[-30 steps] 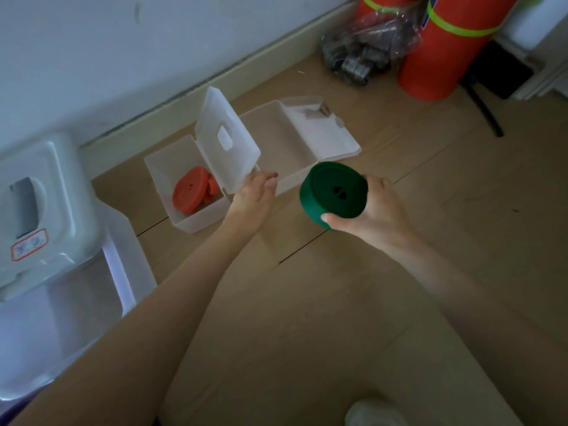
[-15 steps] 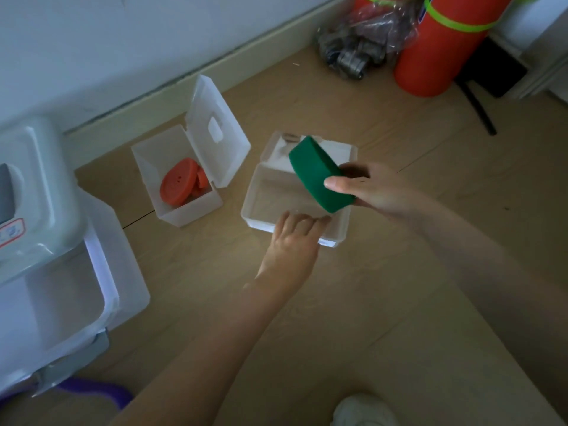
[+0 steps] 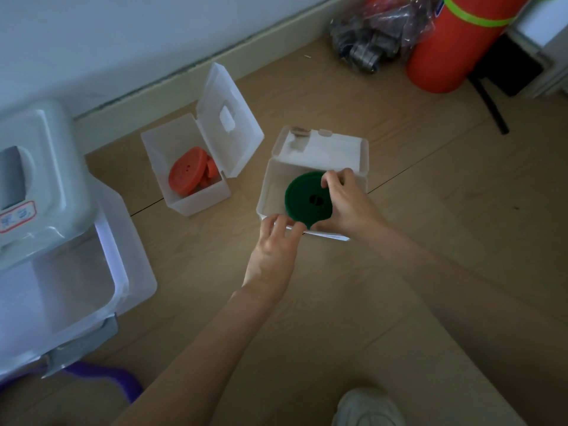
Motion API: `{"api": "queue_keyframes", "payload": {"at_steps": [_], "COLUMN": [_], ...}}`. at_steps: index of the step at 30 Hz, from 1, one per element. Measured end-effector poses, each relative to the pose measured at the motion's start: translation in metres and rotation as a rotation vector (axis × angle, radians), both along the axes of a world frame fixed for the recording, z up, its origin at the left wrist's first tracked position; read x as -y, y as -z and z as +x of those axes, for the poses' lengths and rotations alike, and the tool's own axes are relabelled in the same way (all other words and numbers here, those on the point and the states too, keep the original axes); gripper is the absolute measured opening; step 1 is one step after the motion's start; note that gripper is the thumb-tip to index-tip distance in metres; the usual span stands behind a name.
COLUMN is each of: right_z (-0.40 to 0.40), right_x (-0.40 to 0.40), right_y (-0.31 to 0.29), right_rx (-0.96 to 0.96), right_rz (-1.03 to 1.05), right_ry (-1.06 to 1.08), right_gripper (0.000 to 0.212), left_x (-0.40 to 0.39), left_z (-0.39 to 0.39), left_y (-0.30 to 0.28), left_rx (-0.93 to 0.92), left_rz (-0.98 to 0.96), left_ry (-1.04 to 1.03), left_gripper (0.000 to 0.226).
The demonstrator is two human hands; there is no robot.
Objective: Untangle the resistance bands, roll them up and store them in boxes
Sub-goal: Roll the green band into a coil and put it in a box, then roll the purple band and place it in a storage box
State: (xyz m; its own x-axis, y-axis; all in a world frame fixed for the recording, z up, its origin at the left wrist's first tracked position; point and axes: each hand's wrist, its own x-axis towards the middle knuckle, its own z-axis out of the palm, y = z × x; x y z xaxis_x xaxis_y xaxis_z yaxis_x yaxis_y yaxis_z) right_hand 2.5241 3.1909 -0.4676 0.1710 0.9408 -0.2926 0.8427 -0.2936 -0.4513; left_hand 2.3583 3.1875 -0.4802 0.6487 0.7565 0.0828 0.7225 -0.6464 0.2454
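Observation:
A rolled green band (image 3: 304, 198) lies flat inside a translucent white box (image 3: 270, 186) on the wooden floor, its lid (image 3: 332, 149) folded back behind it. My right hand (image 3: 344, 201) grips the roll's right edge between thumb and curled fingers. My left hand (image 3: 275, 241) touches the box's near rim with its fingertips, fingers fairly straight. To the left stands a second open box (image 3: 184, 204) holding a rolled orange band (image 3: 187, 172), its lid (image 3: 229, 121) upright.
A large clear storage bin (image 3: 123, 256) with a grey lid (image 3: 33, 179) sits at the left, a purple band (image 3: 107, 376) beneath its corner. An orange roll (image 3: 455, 47), a plastic bag of dark items (image 3: 365, 41) and a black stand (image 3: 491, 99) are at the back right. My shoe (image 3: 368, 407) shows below.
My right hand has turned the green roll flat and lowered it into the box. My left hand stays at the box's near rim.

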Motion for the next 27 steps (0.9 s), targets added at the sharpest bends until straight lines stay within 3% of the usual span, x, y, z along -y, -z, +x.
{"api": "queue_keyframes", "payload": {"at_steps": [4,7,10,14,20,24,27], "right_z": [-0.004,0.001,0.008,0.0,-0.023,-0.032,-0.051], "right_x": [0.001,-0.006,-0.008,-0.006,-0.059,-0.087,-0.066], "right_y": [-0.001,-0.008,-0.016,-0.009,0.003,-0.002,-0.007], "right_rx": [0.124,0.071,0.291,0.482,0.442,0.365,0.265], "right_rz": [-0.013,-0.103,-0.133,-0.149,-0.064,-0.086,0.104], "right_ry": [-0.056,-0.046,-0.197,-0.095,0.059,0.086,0.152], "right_gripper": [0.08,0.078,0.07,0.075,0.07,0.058,0.041], "left_x": [-0.008,-0.018,-0.042,-0.067,-0.033,-0.017,-0.016], "left_z": [0.004,0.009,0.013,0.02,-0.003,-0.033,-0.043], "left_y": [-0.005,-0.005,-0.001,-0.004,-0.004,0.008,0.006], "left_rx": [0.013,0.006,-0.008,0.014,0.159,0.1,0.085], "left_rz": [-0.111,-0.229,-0.18,-0.151,-0.149,-0.29,-0.335], "left_ry": [-0.099,-0.192,-0.18,-0.191,-0.109,-0.175,-0.205], "left_gripper": [0.026,0.017,0.021,0.03,0.06,0.057,0.054]}}
